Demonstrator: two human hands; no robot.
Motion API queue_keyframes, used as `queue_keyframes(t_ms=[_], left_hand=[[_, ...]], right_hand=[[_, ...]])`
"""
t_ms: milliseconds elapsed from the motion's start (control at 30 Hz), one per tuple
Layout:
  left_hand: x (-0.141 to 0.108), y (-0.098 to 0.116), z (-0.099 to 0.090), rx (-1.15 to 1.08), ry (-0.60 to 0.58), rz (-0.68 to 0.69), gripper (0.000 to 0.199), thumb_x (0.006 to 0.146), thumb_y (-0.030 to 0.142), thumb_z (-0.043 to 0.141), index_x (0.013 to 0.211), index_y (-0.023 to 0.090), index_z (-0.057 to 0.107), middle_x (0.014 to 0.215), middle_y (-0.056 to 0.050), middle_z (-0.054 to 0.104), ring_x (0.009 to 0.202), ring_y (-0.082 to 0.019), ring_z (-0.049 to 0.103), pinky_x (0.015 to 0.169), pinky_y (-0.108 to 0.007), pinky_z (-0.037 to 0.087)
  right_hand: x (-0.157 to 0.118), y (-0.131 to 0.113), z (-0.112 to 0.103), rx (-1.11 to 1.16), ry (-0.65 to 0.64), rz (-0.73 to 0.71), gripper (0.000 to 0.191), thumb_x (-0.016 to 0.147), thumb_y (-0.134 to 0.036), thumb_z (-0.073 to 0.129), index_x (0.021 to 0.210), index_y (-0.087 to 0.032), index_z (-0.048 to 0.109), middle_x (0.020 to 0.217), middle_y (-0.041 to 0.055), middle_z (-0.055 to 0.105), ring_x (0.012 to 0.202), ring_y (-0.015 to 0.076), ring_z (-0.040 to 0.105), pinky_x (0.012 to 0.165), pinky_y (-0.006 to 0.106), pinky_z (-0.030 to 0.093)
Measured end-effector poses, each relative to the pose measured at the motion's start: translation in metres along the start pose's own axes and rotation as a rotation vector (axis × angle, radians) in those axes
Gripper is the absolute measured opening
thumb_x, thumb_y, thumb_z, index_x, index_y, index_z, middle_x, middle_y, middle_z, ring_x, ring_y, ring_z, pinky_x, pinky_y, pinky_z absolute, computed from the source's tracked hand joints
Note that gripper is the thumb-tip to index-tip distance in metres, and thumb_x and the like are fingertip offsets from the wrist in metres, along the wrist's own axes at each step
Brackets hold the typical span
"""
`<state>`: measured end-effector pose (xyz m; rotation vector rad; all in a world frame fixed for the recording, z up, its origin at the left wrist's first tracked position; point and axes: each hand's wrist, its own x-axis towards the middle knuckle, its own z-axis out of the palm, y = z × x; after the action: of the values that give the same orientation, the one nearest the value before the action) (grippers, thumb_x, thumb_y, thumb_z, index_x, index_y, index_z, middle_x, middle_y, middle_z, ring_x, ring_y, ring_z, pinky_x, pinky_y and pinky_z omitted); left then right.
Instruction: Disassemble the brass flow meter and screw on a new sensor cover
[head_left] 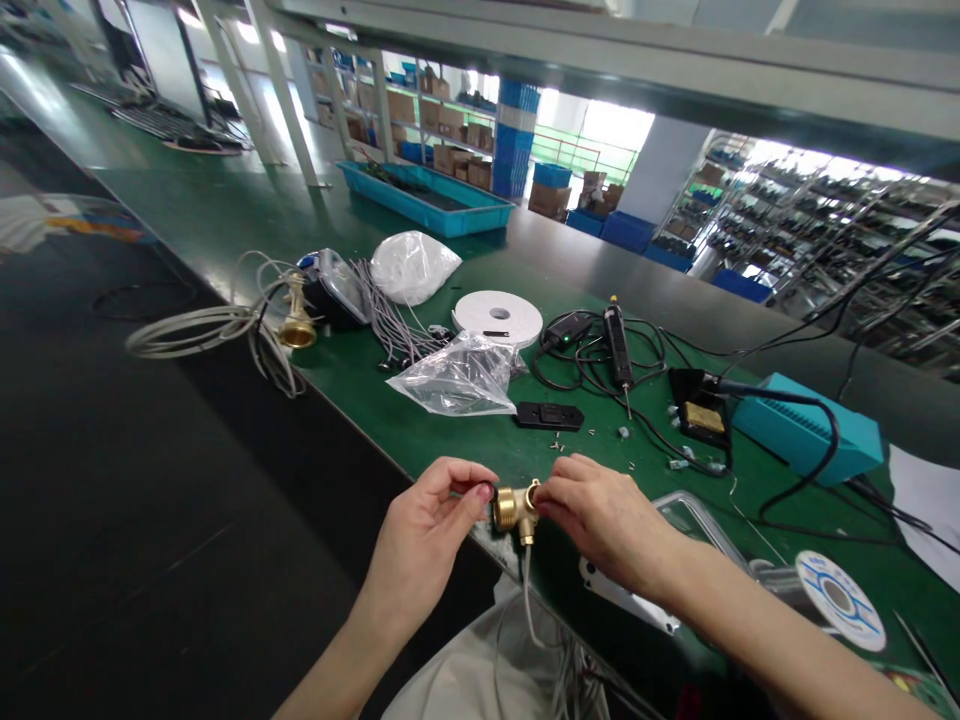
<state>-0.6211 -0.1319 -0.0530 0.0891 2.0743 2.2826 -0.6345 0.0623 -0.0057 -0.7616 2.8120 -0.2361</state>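
A brass pipe fitting point(507, 510) with a threaded end is at the near edge of the bench, and a grey cable point(528, 595) hangs down from it. The fingers of my right hand point(611, 515) are closed on the fitting's right side. At the threaded end, my left hand point(416, 545) pinches a small black piece point(493, 492), mostly hidden by the fingertips; its kind is unclear. Beyond my hands lie a black oblong plate point(550, 416) and several small screws point(556, 443).
A clear plastic bag point(457, 378), white tape roll point(498, 318) and electric screwdriver point(617, 345) lie farther back. On the right are a teal soldering station point(814, 425) and wire spool point(838, 597). Another brass fitting point(298, 328) with coiled cable stands left, near a blue tray point(427, 205).
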Motion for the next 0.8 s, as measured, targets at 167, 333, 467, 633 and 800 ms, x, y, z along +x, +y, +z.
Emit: queue_keyframes(t_ms=[167, 333, 467, 633, 800], left_hand=[[0.001, -0.001, 0.004, -0.029, -0.028, 0.007, 0.015, 0.080, 0.029, 0.065, 0.085, 0.015, 0.064, 0.079, -0.002, 0.061, 0.070, -0.013, 0.058, 0.065, -0.018, 0.049], [0.000, -0.001, 0.010, -0.026, -0.059, 0.016, 0.013, 0.082, 0.028, 0.063, 0.088, 0.017, 0.066, 0.084, -0.003, 0.061, 0.073, -0.013, 0.059, 0.068, -0.018, 0.051], [0.000, -0.003, 0.010, 0.033, -0.077, 0.033, 0.013, 0.086, 0.029, 0.061, 0.091, 0.018, 0.066, 0.088, -0.003, 0.061, 0.076, -0.014, 0.060, 0.070, -0.019, 0.051], [-0.001, -0.004, 0.010, 0.070, -0.086, 0.029, 0.015, 0.087, 0.031, 0.060, 0.092, 0.018, 0.066, 0.089, -0.003, 0.061, 0.078, -0.015, 0.060, 0.071, -0.019, 0.050], [-0.002, -0.002, 0.010, 0.108, -0.077, 0.038, 0.015, 0.087, 0.031, 0.060, 0.091, 0.019, 0.067, 0.086, -0.002, 0.061, 0.074, -0.014, 0.059, 0.069, -0.018, 0.049]], right_hand=[[-0.009, -0.003, -0.002, -0.040, 0.009, -0.029, 0.027, 0.094, -0.028, 0.037, 0.101, -0.023, 0.063, 0.090, 0.0045, 0.060, 0.086, 0.0181, 0.053, 0.063, 0.030, 0.034], [-0.009, -0.003, -0.003, -0.023, 0.008, -0.016, 0.027, 0.094, -0.028, 0.037, 0.102, -0.023, 0.062, 0.091, 0.0038, 0.059, 0.086, 0.0177, 0.053, 0.062, 0.030, 0.034], [-0.009, -0.003, -0.002, -0.061, 0.002, -0.015, 0.026, 0.093, -0.028, 0.038, 0.102, -0.023, 0.061, 0.092, 0.0045, 0.059, 0.087, 0.0189, 0.054, 0.062, 0.030, 0.034], [-0.008, -0.002, -0.001, -0.040, -0.031, -0.010, 0.022, 0.092, -0.028, 0.042, 0.103, -0.021, 0.059, 0.094, 0.0049, 0.060, 0.087, 0.0189, 0.054, 0.067, 0.031, 0.037], [-0.004, -0.001, -0.001, -0.012, -0.030, -0.008, 0.016, 0.091, -0.024, 0.044, 0.097, -0.020, 0.058, 0.094, 0.0041, 0.060, 0.086, 0.0176, 0.055, 0.067, 0.030, 0.037]])
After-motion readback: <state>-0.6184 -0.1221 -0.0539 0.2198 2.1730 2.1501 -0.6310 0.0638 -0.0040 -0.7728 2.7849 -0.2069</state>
